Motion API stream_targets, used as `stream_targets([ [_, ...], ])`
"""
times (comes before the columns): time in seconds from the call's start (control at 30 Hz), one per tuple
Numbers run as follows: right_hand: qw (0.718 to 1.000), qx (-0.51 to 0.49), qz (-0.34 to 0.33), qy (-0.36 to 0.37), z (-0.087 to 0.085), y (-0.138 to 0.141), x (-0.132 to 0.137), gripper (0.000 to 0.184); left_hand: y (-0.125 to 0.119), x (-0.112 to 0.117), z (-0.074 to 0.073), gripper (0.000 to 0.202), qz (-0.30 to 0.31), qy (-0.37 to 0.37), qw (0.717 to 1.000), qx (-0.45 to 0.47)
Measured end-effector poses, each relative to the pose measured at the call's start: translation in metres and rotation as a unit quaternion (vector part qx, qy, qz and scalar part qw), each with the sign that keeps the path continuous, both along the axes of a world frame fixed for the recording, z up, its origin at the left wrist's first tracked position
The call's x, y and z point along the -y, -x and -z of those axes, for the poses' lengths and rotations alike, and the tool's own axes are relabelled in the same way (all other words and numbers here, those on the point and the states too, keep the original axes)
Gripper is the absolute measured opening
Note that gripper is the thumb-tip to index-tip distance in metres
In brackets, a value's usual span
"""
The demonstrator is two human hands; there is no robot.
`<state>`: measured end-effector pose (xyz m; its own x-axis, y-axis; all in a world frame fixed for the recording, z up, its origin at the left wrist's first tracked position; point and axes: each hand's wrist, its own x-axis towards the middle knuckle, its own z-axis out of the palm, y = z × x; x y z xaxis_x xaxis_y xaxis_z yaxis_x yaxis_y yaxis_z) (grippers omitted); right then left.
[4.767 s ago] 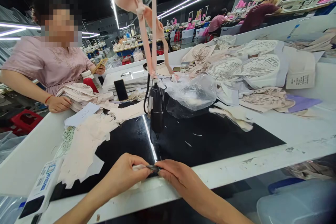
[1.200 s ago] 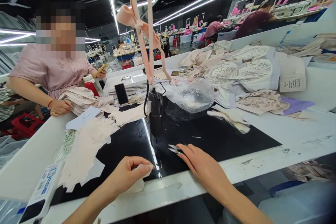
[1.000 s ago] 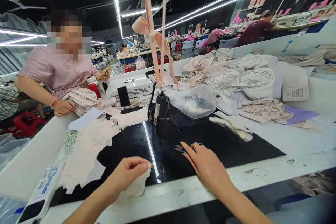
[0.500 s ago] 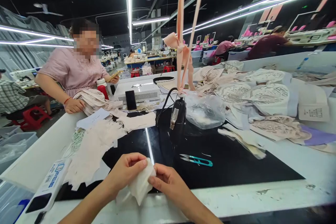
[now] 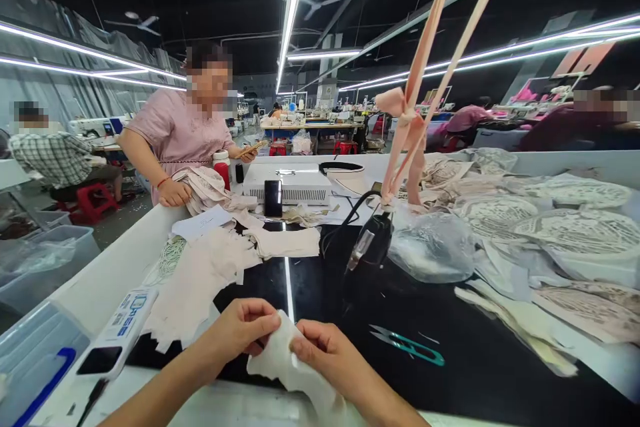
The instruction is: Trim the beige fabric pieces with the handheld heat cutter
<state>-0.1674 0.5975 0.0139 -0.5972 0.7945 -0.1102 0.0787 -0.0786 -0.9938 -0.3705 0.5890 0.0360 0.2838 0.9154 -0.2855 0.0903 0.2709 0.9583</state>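
Both my hands pinch a small white fabric piece [image 5: 287, 367] at the near edge of the black work surface [image 5: 450, 360]. My left hand [image 5: 240, 330] grips its upper left corner with closed fingers. My right hand [image 5: 325, 357] pinches its right side with thumb and fingers. The teal thread snips [image 5: 407, 345] lie on the black surface to the right of my right hand, untouched. A black hanging tool [image 5: 373, 247] dangles from pink straps [image 5: 415, 100] above the middle of the table.
A pile of cream fabric pieces [image 5: 200, 273] lies at left, beside a white handheld device [image 5: 120, 333]. Lace pieces [image 5: 550, 220] and a clear plastic bag [image 5: 433, 247] lie at right. A person in pink [image 5: 180, 133] stands across the table by a white machine [image 5: 293, 183].
My right hand laid the snips on the black surface and came back to the white fabric piece, which both hands now hold. My view has swung to the left.
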Motion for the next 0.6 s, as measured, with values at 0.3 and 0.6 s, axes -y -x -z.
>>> stream_targets([
  [0.3, 0.955, 0.267, -0.051, -0.118, -0.002, -0.007, -0.019, 0.022, 0.032, -0.019, 0.016, 0.063, -0.003, -0.039, 0.999, -0.032],
  [0.6, 0.885, 0.376, 0.098, -0.258, -0.011, 0.016, -0.066, 0.028, 0.053, -0.081, -0.011, 0.056, -0.094, -0.127, 0.984, -0.080],
])
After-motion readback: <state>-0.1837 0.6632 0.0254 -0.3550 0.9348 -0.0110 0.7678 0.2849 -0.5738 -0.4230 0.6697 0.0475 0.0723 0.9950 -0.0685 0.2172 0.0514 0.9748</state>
